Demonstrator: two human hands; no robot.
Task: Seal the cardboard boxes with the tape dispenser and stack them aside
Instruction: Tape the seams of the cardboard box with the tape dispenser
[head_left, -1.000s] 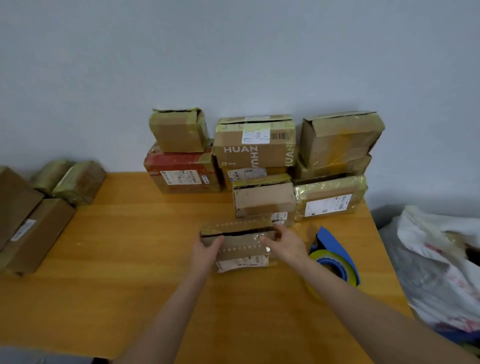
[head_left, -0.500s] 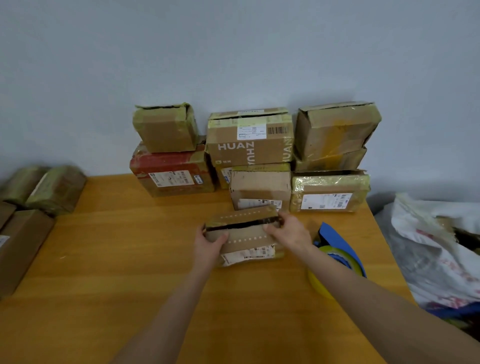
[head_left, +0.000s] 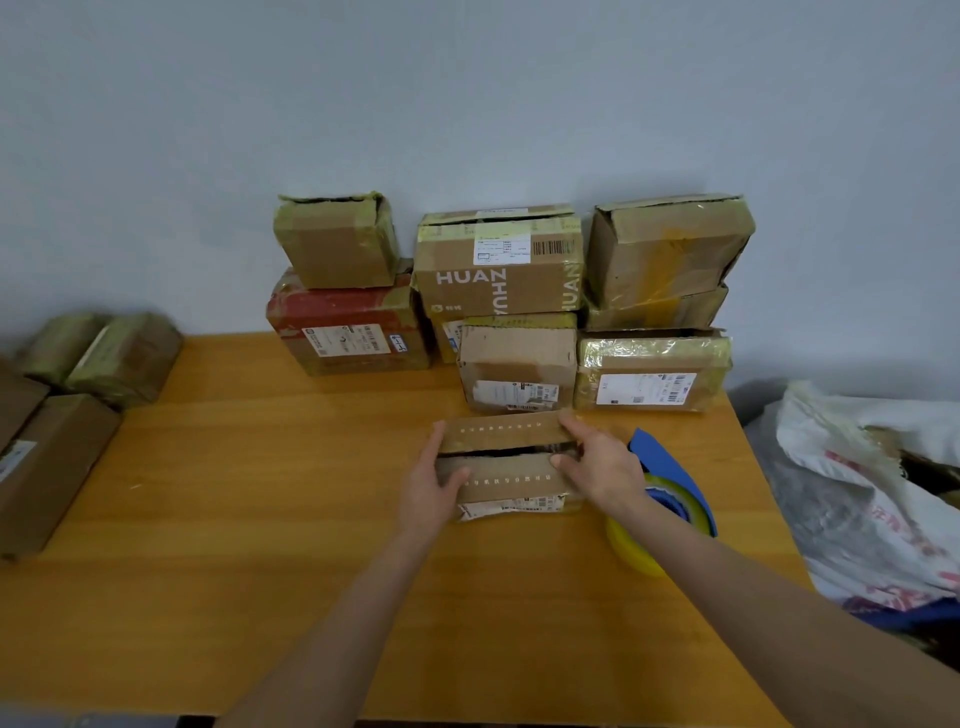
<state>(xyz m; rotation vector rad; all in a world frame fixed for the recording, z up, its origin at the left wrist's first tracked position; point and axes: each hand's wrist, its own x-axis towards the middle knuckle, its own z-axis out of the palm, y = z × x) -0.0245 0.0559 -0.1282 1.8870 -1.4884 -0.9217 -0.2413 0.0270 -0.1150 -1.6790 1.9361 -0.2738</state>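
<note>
Holding the small box (head_left: 506, 480) at both ends, the two hands meet near the middle of the wooden tabletop (head_left: 260, 519). The left hand (head_left: 431, 493) wraps the box's left end: its grip is closed round it, thumb on the near flap and fingers along the far edge. The right hand (head_left: 602, 467) takes the right end the same way, its grip curled over both flaps with the thumb pressed on the near one. Between the two flaps runs a dark open slit, so the top is not taped.

Just right of the box lies the tape dispenser (head_left: 662, 457), blue, with a yellow roll of tape (head_left: 631, 551); the right forearm crosses over part of it.

Farther back, against the wall, stands a pile of taped boxes (head_left: 498, 280), two and three high, the nearest just beyond the held box. More boxes (head_left: 52, 457) lie at the left edge. A crumpled white bag (head_left: 857, 467) sits off the right side.
</note>
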